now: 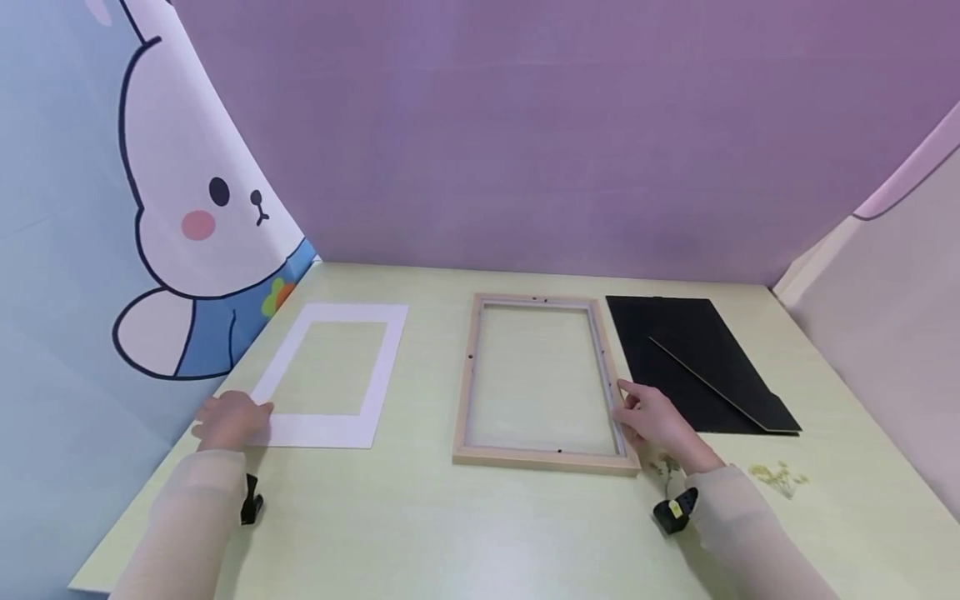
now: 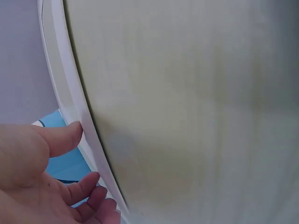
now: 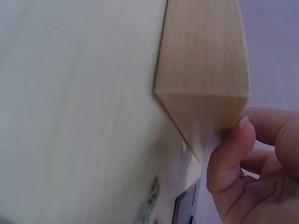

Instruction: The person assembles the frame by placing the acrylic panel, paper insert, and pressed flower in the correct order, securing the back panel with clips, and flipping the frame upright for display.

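My left hand [image 1: 232, 419] rests at the near left corner of a white picture mat [image 1: 322, 432], which lies flat with its window showing the table. In the left wrist view the thumb [image 2: 65, 140] touches the mat, and the loosely bent fingers are by its edge. With thumb and index finger, my right hand [image 1: 660, 421] pinches the right rail of a light wooden picture frame [image 1: 543, 461], near its front corner. The frame lies on the table, small dark fasteners along its inner edges. The right wrist view shows fingertips against the frame's side [image 3: 205, 112].
A black backing board [image 1: 675, 317] with a stand flap lies right of the frame. Two small dried flower sprigs, one yellowish [image 1: 780, 477] and one darker [image 1: 665, 468], lie near the right forearm. A purple backdrop [image 1: 525, 150] rises behind the table.
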Demonstrator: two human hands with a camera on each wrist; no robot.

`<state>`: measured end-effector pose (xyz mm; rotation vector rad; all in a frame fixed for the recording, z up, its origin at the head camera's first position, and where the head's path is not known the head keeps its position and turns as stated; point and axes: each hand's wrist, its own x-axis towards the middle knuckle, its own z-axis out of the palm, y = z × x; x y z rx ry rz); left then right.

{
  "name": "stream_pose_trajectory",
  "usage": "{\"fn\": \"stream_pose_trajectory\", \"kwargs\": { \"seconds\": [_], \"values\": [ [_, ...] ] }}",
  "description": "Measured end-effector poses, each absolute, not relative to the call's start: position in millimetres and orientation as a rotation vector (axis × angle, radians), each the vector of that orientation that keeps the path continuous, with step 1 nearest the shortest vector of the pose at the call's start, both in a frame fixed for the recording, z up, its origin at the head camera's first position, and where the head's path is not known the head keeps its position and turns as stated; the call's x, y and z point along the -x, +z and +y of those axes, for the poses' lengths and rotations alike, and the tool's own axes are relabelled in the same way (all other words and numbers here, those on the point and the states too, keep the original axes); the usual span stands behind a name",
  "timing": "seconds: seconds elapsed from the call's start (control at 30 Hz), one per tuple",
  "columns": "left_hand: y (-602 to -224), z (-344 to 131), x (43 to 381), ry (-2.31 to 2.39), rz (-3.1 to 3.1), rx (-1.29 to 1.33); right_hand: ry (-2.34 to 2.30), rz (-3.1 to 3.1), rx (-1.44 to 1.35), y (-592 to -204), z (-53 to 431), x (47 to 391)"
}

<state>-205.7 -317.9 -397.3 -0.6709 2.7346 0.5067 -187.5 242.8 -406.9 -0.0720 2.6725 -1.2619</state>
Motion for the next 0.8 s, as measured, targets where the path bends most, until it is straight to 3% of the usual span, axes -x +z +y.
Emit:
{"fn": "stream_pose_trajectory", "kwargs": {
  "seconds": [0.57, 0.8],
  "values": [
    [-394, -325, 208, 0.366, 2.730, 0.663, -1.225, 2.696, 0.088, -404, 242, 186],
    [-391, -332, 204, 0.487, 2.804, 0.443, -1.219, 2.694, 0.074, -404, 241, 186]
  ]
}}
